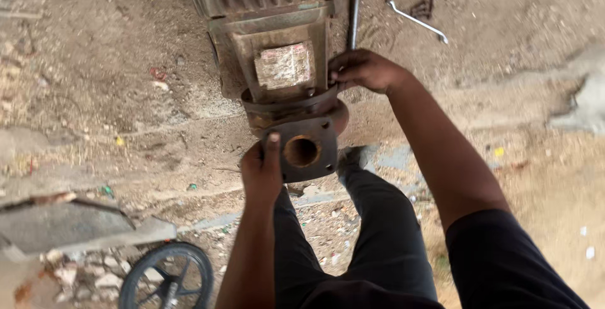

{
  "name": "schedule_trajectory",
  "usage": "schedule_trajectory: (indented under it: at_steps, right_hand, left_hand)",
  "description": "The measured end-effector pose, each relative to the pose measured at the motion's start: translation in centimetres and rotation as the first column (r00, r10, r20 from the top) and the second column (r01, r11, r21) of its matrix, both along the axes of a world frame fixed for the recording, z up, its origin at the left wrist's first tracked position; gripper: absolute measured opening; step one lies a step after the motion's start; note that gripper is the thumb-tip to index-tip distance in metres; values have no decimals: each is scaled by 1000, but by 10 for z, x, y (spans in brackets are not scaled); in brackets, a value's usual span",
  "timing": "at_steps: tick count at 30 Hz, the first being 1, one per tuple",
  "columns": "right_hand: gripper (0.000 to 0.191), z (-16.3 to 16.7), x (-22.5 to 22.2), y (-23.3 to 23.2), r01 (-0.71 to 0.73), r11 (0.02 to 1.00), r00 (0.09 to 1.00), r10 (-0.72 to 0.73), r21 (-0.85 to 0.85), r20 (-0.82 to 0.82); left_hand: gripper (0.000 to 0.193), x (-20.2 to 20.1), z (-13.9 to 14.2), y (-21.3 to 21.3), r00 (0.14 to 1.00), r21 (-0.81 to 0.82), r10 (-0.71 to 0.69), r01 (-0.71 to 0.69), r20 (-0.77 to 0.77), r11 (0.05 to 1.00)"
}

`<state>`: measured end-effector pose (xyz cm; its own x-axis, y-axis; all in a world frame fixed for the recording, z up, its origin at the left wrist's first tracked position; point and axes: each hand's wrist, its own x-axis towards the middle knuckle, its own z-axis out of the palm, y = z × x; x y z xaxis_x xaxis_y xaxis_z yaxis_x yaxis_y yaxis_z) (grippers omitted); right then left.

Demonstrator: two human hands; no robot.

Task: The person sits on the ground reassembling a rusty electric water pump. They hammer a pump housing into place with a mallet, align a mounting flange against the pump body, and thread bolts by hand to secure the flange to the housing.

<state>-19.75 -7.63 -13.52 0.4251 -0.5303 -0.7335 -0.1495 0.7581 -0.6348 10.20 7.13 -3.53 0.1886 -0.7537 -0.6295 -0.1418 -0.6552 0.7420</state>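
Observation:
A rusty brown motor pump (277,44) with a ribbed housing stands on the dirt ground in front of me. Its square flange (307,151) with a round hole faces up toward me. My left hand (261,170) grips the left edge of that flange, thumb pointing up. My right hand (362,69) is closed on the right side of the pump body, beside a worn pale label plate (283,65). My legs in dark trousers stand just below the flange.
A metal rod (353,22) leans beside the pump. Wrenches (419,22) lie on the dirt at the upper right. A black wheel (167,277) and a concrete slab (69,224) with rubble sit at the lower left.

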Motion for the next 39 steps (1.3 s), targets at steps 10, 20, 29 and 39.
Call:
schedule_trajectory:
  at_steps: [10, 20, 29, 39]
  right_hand:
    - [33, -4, -1, -4, -231, 923, 972, 231, -308, -38]
    - [25, 20, 6, -13, -241, 925, 968, 249, -295, -11]
    - [22, 23, 5, -7, -167, 965, 986, 168, -203, -10]
    - [22, 22, 6, -28, -494, 840, 869, 476, -226, -134]
  left_hand:
    - [41, -17, 4, 6, 908, -30, 419, -419, -11, 907]
    - [39, -25, 13, 4, 895, -94, 444, -445, -37, 890]
    - [37, -30, 22, 1, 886, -78, 453, -460, -98, 884]
    - [34, -29, 9, 14, 783, -34, 613, -619, -107, 785]
